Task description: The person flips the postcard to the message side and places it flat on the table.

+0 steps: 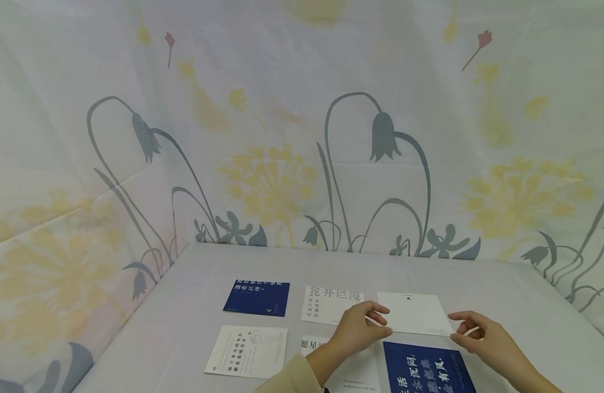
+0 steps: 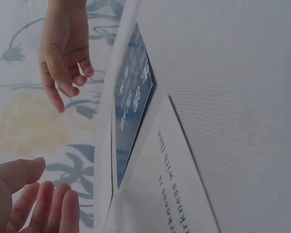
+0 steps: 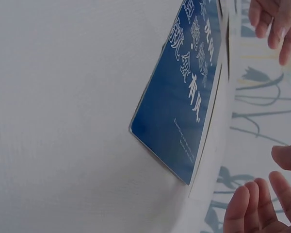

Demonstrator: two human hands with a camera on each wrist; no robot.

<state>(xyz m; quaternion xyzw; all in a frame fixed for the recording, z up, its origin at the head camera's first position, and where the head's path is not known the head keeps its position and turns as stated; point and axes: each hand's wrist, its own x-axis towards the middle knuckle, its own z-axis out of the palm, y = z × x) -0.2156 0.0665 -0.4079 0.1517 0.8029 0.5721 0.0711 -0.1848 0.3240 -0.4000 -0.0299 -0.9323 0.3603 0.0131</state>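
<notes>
On the table (image 1: 523,305) we see a nearly blank white card (image 1: 414,313) lying between the left hand (image 1: 360,327) and the right hand (image 1: 486,341), one at each side edge. Both hands have bent fingers with a gap to the thumb, and we cannot tell whether they touch the card. Just in front of the nearly blank white card we find a large-lettered blue card (image 1: 422,368), left of it a lettered white card (image 1: 329,314), and well behind it a flowered cloth (image 1: 302,125).
</notes>
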